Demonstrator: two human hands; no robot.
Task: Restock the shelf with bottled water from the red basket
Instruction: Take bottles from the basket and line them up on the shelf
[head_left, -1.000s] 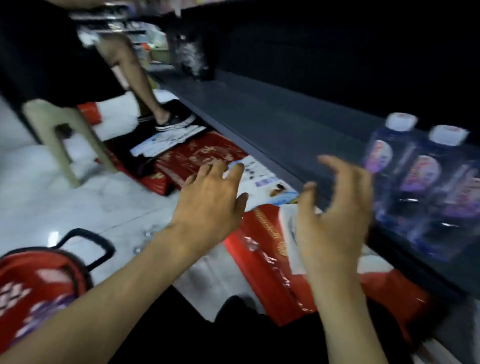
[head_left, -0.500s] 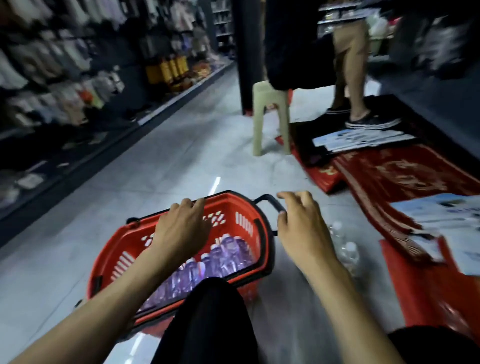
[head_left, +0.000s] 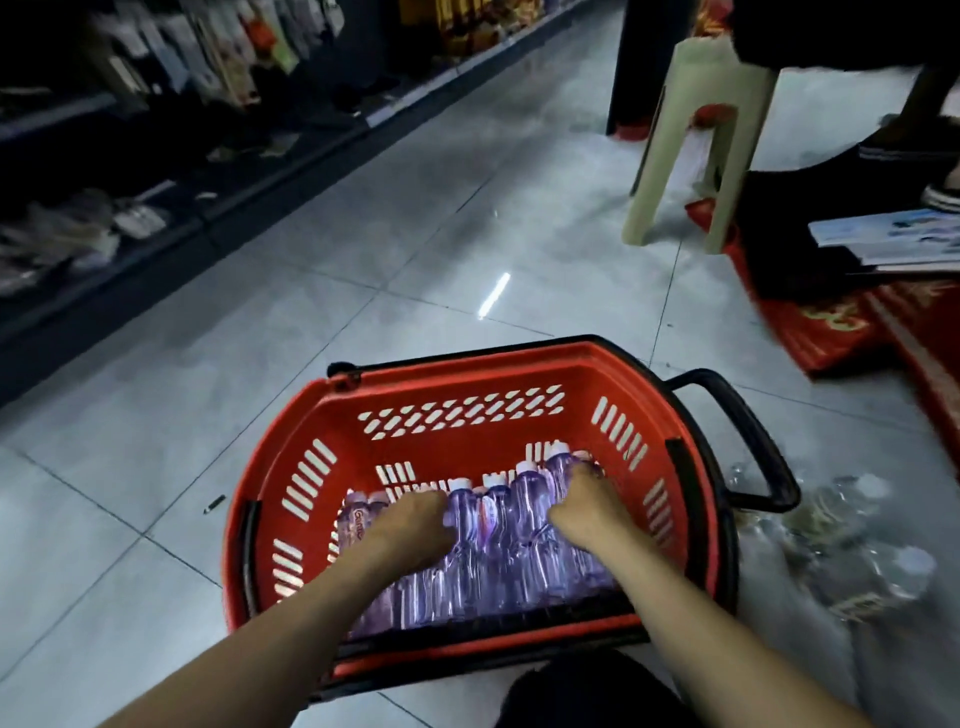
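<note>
A red basket (head_left: 457, 415) with a black handle stands on the tiled floor right in front of me. Several purple-tinted water bottles (head_left: 498, 525) with white caps lie packed in its bottom. Both my hands are down inside it. My left hand (head_left: 410, 525) curls its fingers over a bottle at the left of the row. My right hand (head_left: 587, 499) curls round a bottle at the right end, near the basket's wall. The bottles under the palms are hidden. The shelf being restocked is out of view.
Clear empty-looking bottles (head_left: 852, 540) lie blurred on the floor right of the basket. A beige plastic stool (head_left: 696, 140) and another person's leg stand at the back right, beside red mats (head_left: 831, 332) with papers. A stocked shelf (head_left: 130, 171) lines the left.
The view swung from the shelf to the basket. My hands went from hovering above the basket's rim down onto the bottles, and the fingers closed over them.
</note>
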